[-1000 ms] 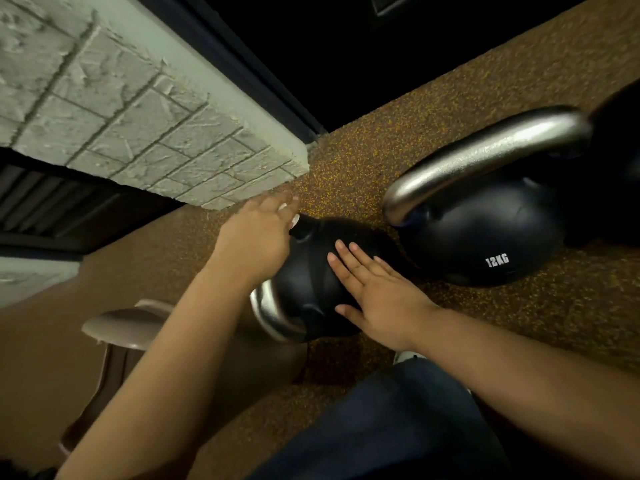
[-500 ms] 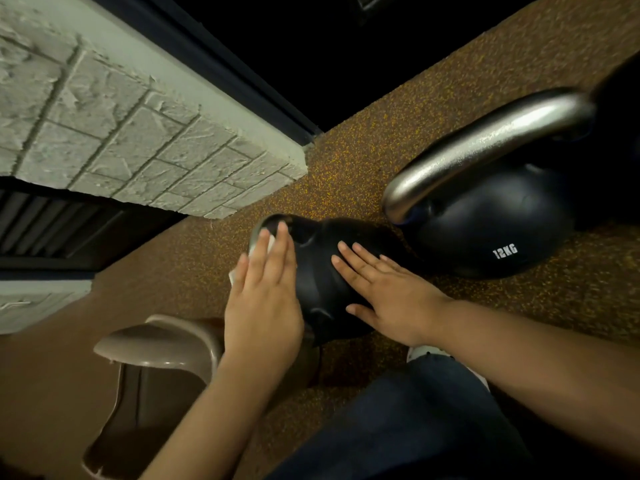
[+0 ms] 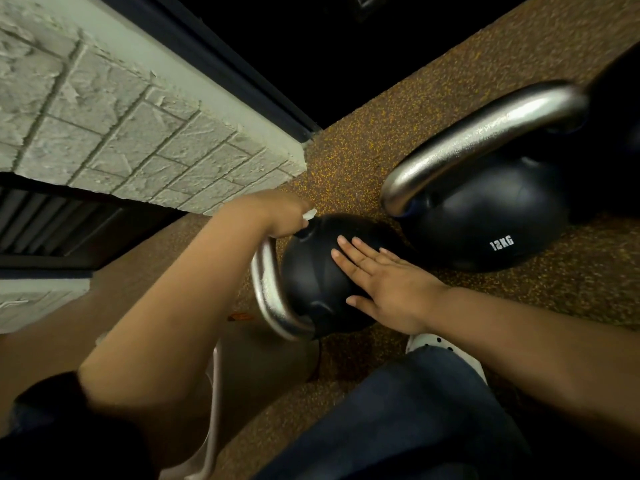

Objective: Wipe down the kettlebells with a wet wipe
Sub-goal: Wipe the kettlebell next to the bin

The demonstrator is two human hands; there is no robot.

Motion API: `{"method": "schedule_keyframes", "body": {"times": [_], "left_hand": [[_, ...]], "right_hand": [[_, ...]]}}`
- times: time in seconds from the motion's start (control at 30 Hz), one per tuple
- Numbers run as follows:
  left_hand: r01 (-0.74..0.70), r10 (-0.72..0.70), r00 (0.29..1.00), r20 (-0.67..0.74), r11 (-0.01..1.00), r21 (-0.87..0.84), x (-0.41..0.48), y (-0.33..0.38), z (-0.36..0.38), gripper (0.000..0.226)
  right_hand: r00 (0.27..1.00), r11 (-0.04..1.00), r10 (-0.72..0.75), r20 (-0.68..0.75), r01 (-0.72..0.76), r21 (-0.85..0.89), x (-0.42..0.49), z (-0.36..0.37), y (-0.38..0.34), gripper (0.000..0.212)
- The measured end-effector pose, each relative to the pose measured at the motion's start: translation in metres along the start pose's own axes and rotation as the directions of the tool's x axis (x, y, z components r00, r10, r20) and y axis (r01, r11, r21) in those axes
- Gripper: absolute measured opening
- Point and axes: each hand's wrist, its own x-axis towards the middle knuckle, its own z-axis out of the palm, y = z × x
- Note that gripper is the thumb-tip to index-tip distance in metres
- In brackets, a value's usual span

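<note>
My left hand (image 3: 277,216) pinches a crumpled white wet wipe (image 3: 309,214) against the small black steel-handled kettlebell (image 3: 311,271), which lies on its side near the wall edge of the speckled brown rubber floor (image 3: 346,161), while my right hand (image 3: 391,289) presses flat on it, fingers spread.

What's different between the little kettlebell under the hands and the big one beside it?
Size: the small kettlebell is clearly smaller than the large kettlebell. Pose: the small one lies on its side, handle pointing sideways; the large one stands with its handle up. Marking: the large one reads 12KG; no marking shows on the small one. Both have black bodies and silvery handles.
</note>
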Motion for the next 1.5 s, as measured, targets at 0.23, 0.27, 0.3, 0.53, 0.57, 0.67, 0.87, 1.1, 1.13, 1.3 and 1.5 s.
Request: {"method": "schedule_keyframes", "body": {"times": [0.23, 0.27, 0.3, 0.53, 0.57, 0.67, 0.87, 1.1, 1.13, 1.3, 1.5], "left_hand": [[0.061, -0.113, 0.914, -0.389, 0.988, -0.143, -0.05, 0.008, 0.043, 0.055], [0.046, -0.139, 0.864, -0.483, 0.979, -0.199, -0.059, 0.01, 0.054, 0.054], [0.023, -0.169, 0.807, -0.565, 0.966, -0.257, -0.067, 0.014, 0.065, 0.053], [-0.142, -0.327, 0.668, -0.669, 0.826, -0.546, -0.108, 0.057, 0.115, 0.053], [-0.131, -0.335, 0.679, -0.653, 0.82, -0.557, -0.108, 0.06, 0.116, 0.053], [-0.026, -0.336, 0.718, -0.609, 0.862, -0.507, -0.1, 0.058, 0.104, 0.059], [0.144, -0.257, 0.853, -0.454, 0.952, -0.269, -0.078, 0.035, 0.057, 0.063], [0.203, -0.233, 0.958, -0.165, 0.963, -0.178, -0.031, 0.014, 0.014, 0.052], [0.202, -0.217, 0.969, -0.121, 0.971, -0.127, -0.026, 0.014, 0.006, 0.048], [0.071, -0.084, 0.993, 0.083, 0.986, 0.148, -0.002, 0.013, -0.016, 0.045], [0.037, -0.047, 0.998, 0.046, 0.98, 0.198, 0.012, 0.01, -0.001, 0.054]], "right_hand": [[1.0, 1.0, -0.008, -0.013, 0.008, 0.0, 0.0, 0.001, -0.001, 0.068], [1.0, 1.0, -0.007, -0.014, 0.007, -0.004, 0.001, 0.002, -0.002, 0.068], [1.0, 1.0, -0.005, -0.017, 0.005, -0.007, 0.001, 0.002, -0.002, 0.068], [1.0, 0.999, 0.009, -0.015, -0.01, -0.038, 0.001, 0.003, 0.001, 0.07], [1.0, 0.999, 0.011, -0.017, -0.012, -0.033, 0.001, 0.003, 0.001, 0.07], [1.0, 1.0, 0.017, -0.009, -0.017, 0.006, 0.001, 0.005, 0.0, 0.069], [1.0, 1.0, 0.015, -0.011, -0.015, -0.002, 0.001, 0.003, 0.001, 0.068], [1.0, 1.0, 0.009, 0.005, -0.009, 0.011, 0.001, 0.002, 0.0, 0.068], [1.0, 1.0, 0.007, 0.001, -0.007, 0.011, 0.001, 0.003, 0.0, 0.068], [1.0, 1.0, 0.016, -0.006, -0.016, -0.005, 0.0, 0.001, 0.0, 0.067], [1.0, 1.0, 0.016, 0.0, -0.016, -0.012, 0.0, 0.0, 0.0, 0.067]]}}
